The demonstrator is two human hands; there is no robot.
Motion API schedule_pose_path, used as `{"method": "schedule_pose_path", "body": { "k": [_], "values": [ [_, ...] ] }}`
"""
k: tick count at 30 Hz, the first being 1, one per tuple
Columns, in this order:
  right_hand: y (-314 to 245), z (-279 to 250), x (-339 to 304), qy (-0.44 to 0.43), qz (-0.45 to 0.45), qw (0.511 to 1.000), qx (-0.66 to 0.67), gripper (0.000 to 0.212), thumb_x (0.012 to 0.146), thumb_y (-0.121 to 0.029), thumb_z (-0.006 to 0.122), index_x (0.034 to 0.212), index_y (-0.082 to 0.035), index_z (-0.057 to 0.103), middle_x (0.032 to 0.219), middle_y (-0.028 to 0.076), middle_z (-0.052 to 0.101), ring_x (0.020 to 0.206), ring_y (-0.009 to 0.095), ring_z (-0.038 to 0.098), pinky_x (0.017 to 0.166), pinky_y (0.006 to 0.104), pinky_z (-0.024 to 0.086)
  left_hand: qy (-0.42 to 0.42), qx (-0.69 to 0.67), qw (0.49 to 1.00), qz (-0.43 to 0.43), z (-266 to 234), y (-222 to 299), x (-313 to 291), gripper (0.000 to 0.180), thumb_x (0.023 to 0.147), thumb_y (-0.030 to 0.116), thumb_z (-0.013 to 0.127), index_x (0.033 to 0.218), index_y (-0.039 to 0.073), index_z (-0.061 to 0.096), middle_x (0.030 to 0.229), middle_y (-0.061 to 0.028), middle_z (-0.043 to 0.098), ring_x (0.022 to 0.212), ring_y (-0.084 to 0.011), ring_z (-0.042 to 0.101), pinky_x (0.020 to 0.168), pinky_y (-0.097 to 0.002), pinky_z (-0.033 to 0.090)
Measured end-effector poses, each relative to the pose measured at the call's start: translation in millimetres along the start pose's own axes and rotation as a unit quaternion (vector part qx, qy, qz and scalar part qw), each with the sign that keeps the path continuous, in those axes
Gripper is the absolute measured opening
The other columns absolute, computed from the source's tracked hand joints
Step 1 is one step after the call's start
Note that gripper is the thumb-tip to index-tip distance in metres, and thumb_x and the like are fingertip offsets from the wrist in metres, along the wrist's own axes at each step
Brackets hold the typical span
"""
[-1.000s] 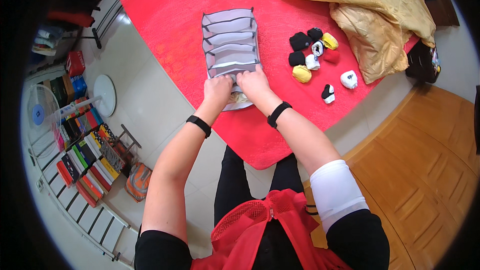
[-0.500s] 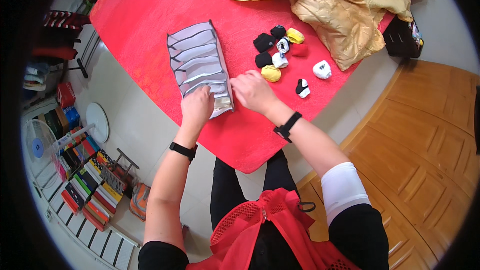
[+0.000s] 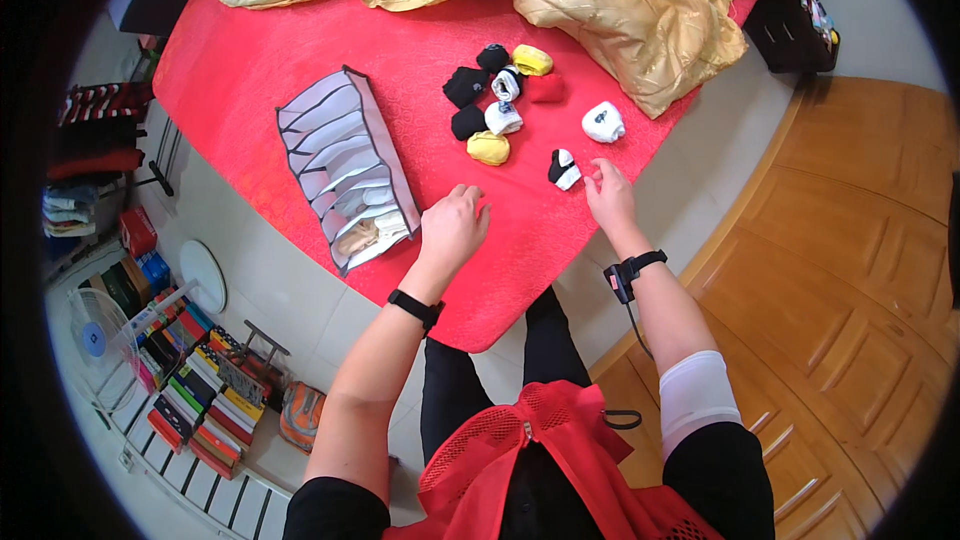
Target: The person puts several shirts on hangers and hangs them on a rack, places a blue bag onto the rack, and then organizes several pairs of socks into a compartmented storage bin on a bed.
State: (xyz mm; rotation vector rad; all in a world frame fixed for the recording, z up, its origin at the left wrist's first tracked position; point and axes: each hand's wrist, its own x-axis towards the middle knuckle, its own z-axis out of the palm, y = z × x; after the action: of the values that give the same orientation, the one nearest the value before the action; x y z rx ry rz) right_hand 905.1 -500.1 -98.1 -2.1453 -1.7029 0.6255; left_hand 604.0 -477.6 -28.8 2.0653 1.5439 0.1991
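A grey-white mesh organizer box (image 3: 343, 148) with dark edging lies on the red bed cover, split into several narrow compartments. Pale and beige folded pieces (image 3: 365, 233) fill its near end. Just right of that end, my left hand (image 3: 453, 227) hovers with loosely bent fingers and nothing visible in it. My right hand (image 3: 611, 198) is open beside a black-and-white rolled sock (image 3: 565, 169), fingertips close to it. Beyond that sits a white rolled sock (image 3: 603, 123). Farther left is a cluster of rolled socks, including a yellow one (image 3: 488, 148), a black one (image 3: 466, 86) and a red one (image 3: 545, 89).
A crumpled gold quilt (image 3: 640, 30) covers the bed's far side. Books (image 3: 200, 390) on a slatted rack, a white fan (image 3: 95, 340) and an orange-grey bag (image 3: 302, 415) stand at left. Wooden panelled doors (image 3: 830, 270) line the right.
Both hands have left the organizer and moved right, my right hand reaching the black-and-white sock. The view has shifted, so the bed things appear farther left.
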Motion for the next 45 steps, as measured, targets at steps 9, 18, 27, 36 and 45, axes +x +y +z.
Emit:
{"method": "schedule_pose_path", "body": {
  "k": [9, 18, 27, 36, 45],
  "values": [
    [20.8, 9.9, -4.1, -0.032, 0.032, 0.998, 0.041, 0.037, 0.088, -0.01, 0.069, 0.124, -0.004, 0.06, 0.102, 0.016, 0.068, 0.096, 0.034, 0.067, 0.087, 0.0444, 0.053, 0.018, 0.028, 0.997, -0.071, 30.7, -1.5, 64.0, 0.036, 0.089, 0.03, 0.07, 0.115, 0.006, 0.063, 0.107, -0.017, 0.066, 0.089, -0.0375, 0.07, 0.073, -0.0484, 0.058],
    [19.9, 29.8, 15.0, -0.058, 0.034, 0.997, 0.05, 0.056, 0.086, -0.017, 0.071, 0.135, 0.002, 0.053, 0.127, 0.026, 0.06, 0.117, 0.043, 0.058, 0.101, 0.0486, 0.048, 0.137, 0.048, 0.989, 0.016, 42.7, 7.7, 166.6, 0.041, 0.086, 0.031, 0.072, 0.116, 0.007, 0.061, 0.108, -0.0182, 0.065, 0.094, -0.0382, 0.068, 0.078, -0.0476, 0.057],
    [0.5, 37.9, 27.2, -0.096, 0.064, 0.991, 0.07, 0.066, 0.079, -0.024, 0.081, 0.134, 0.0, 0.054, 0.123, 0.024, 0.061, 0.114, 0.041, 0.06, 0.098, 0.0485, 0.05, 0.036, 0.071, 0.992, -0.093, 68.6, 19.1, 213.4, 0.045, 0.087, 0.034, 0.073, 0.117, 0.003, 0.058, 0.104, -0.0223, 0.071, 0.099, -0.0367, 0.069, 0.082, -0.0477, 0.056],
    [2.2, 48.4, 20.9, -0.119, 0.066, 0.983, 0.123, 0.049, 0.076, -0.019, 0.084, 0.113, -0.004, 0.056, 0.114, 0.022, 0.064, 0.104, 0.044, 0.064, 0.088, 0.0512, 0.054, 0.04, 0.061, 0.993, -0.097, 86.1, 29.5, 216.3, 0.046, 0.086, 0.03, 0.075, 0.115, 0.002, 0.054, 0.102, -0.0235, 0.071, 0.095, -0.0396, 0.07, 0.08, -0.0475, 0.057],
    [-4.8, 32.1, 19.5, -0.091, 0.091, 0.978, 0.164, 0.042, 0.081, -0.017, 0.081, 0.11, -0.003, 0.054, 0.102, 0.025, 0.069, 0.098, 0.045, 0.066, 0.084, 0.0512, 0.053, 0.094, 0.002, 0.993, -0.068, 73.1, 29.5, 209.5, 0.029, 0.088, 0.015, 0.064, 0.113, 0.004, 0.056, 0.103, -0.0227, 0.068, 0.088, -0.0428, 0.069, 0.077, -0.0515, 0.056]
  ]
}}
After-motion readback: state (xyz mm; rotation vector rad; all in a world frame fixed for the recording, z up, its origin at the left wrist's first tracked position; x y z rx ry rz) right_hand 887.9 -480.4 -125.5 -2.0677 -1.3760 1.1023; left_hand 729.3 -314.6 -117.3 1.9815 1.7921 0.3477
